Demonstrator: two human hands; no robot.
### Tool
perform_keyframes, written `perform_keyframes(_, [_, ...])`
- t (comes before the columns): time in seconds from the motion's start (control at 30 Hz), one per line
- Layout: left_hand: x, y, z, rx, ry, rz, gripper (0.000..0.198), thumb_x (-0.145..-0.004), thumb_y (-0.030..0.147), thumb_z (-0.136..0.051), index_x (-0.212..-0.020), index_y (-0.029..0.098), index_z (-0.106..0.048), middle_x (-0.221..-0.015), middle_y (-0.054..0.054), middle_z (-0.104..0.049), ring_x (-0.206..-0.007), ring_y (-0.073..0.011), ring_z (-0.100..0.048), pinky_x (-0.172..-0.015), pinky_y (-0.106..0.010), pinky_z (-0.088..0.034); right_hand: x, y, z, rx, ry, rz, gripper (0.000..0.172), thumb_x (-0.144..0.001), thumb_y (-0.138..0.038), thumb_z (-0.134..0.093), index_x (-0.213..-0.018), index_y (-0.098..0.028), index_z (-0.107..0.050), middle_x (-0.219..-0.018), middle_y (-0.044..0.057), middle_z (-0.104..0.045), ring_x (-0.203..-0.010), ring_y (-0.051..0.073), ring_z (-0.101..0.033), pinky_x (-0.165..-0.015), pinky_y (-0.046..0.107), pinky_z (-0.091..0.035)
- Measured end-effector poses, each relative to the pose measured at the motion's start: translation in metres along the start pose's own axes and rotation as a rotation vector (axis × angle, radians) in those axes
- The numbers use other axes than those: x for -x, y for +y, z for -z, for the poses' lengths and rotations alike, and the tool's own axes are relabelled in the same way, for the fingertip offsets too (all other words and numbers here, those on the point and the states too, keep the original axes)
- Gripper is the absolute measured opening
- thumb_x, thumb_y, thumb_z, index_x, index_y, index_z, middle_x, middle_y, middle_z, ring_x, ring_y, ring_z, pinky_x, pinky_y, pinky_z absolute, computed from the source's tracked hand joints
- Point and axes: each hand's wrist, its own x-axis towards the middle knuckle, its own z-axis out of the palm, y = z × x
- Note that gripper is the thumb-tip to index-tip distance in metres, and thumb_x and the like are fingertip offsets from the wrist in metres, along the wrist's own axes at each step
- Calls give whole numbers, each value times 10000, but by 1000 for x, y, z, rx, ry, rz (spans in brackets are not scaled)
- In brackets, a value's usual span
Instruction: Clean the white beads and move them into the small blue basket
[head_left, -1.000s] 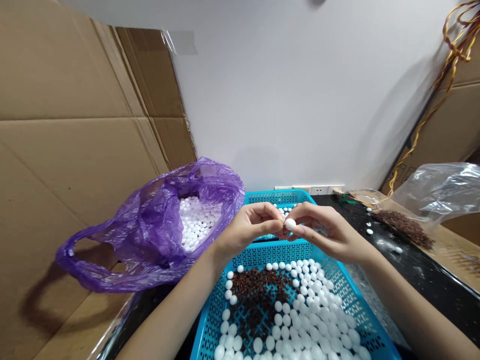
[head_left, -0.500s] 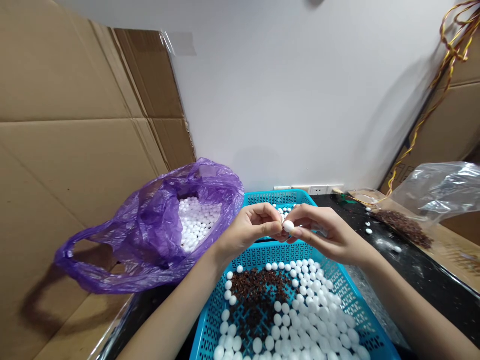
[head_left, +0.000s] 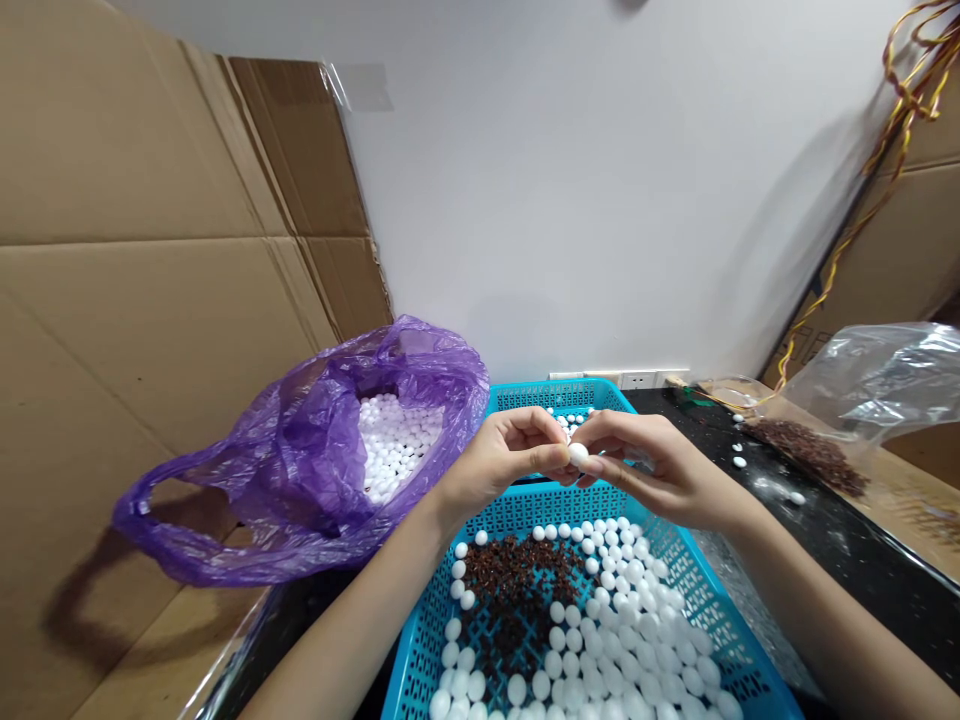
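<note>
Between the fingertips of my left hand (head_left: 517, 448) and my right hand (head_left: 652, 465) is a small white ball (head_left: 577, 454). Both hands pinch it above the rim of the near blue basket (head_left: 517, 510). Inside that basket lie many white balls (head_left: 637, 650) and a patch of small dark brown pieces (head_left: 525, 575). Behind my hands, a second blue basket (head_left: 555, 392) holds more small white pieces, partly hidden. To the left, an open purple plastic bag (head_left: 300, 450) contains many white balls (head_left: 397, 445).
Cardboard (head_left: 150, 200) stands at the left. On the right, the black counter (head_left: 840, 560) carries a few white pieces, with a brown heap (head_left: 814, 455) near a clear plastic bag (head_left: 885, 380). Twisted yellow-red wires (head_left: 847, 235) hang at the right; a socket strip (head_left: 637, 380) is behind.
My left thumb has shifted slightly right, against the white ball. A dark spot beside the ball no longer shows. Otherwise my hands hold nearly the same pose.
</note>
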Motion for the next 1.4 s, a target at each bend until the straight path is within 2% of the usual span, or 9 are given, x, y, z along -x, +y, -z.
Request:
perform_keyframes(0.33, [0, 2, 0, 34, -41, 8, 269, -642, 325, -776, -705, 149, -583, -679, 29, -593, -596, -83, -583, -557, -202, -461, -1, -3, 2, -31, -23, 1, 102, -915, -233, -500, -934, -164, -573, -881, 43, -626, -779, 114, -630, -676, 246, -548])
perform_keyframes(0.53, [0, 8, 3, 24, -131, -21, 387, -720, 526, -655, -783, 147, -611, -774, -25, -613, -733, -143, -621, -670, -278, -518, 0, -7, 7, 33, -38, -46, 128, -915, -261, -496, -965, -174, -576, -872, 41, -636, -781, 124, -623, -680, 257, -523])
perform_keyframes(0.73, [1, 19, 8, -174, 9, 18, 209, -818, 353, -603, -767, 151, -584, -700, -6, -587, -651, -113, -589, -599, -237, -487, -3, 3, 11, 204, -80, -90, 146, -906, -296, -504, -945, -189, -596, -873, 30, -650, -741, 120, -603, -634, 250, -489])
perform_keyframes(0.83, [1, 22, 10, -292, 101, 41, 198, -814, 342, -596, -777, 148, -573, -689, -3, -570, -635, -110, -579, -598, -238, -483, -3, 16, 18, 367, 6, -132, 188, -894, -354, -504, -904, -190, -595, -797, 25, -643, -664, 119, -573, -558, 239, -444])
perform_keyframes(0.93, [0, 20, 11, -373, 112, 84, 224, -795, 359, -608, -788, 138, -573, -722, -9, -567, -638, -110, -576, -605, -243, -489, -3, 36, 25, 557, 110, -256, 252, -886, -408, -480, -864, -187, -600, -719, 26, -634, -586, 124, -539, -528, 249, -396])
perform_keyframes(1.0, [-1, 16, 11, -418, 70, 118, 233, -788, 365, -612, -799, 135, -577, -741, -13, -575, -630, -108, -577, -604, -245, -487, -3, 50, 27, 668, 151, -370, 281, -876, -419, -471, -820, -184, -614, -677, 35, -629, -564, 136, -530, -513, 254, -364])
perform_keyframes(1.2, [2, 7, 10, -750, -67, 121, 242, -821, 383, -563, -853, 151, -621, -809, -30, -632, -631, -111, -594, -597, -234, -456, -2, 79, 26, 820, 65, -630, 315, -855, -405, -471, -797, -165, -668, -742, 92, -672, -655, 196, -594, -536, 271, -356])
perform_keyframes(1.3, [5, 6, 8, -960, -207, 129, 205, -807, 343, -578, -819, 156, -662, -757, -20, -648, -613, -108, -579, -552, -208, -406, -2, 74, 24, 762, -21, -615, 338, -862, -413, -467, -819, -157, -684, -731, 94, -682, -632, 188, -591, -528, 269, -361])
perform_keyframes(1.4, [7, -1, 3, -1151, -404, 189, 131, -753, 285, -635, -740, 171, -698, -607, 14, -612, -532, -96, -529, -471, -193, -316, -1, 60, 18, 648, -190, -492, 291, -861, -373, -490, -826, -166, -691, -708, 65, -690, -581, 154, -569, -514, 253, -354])
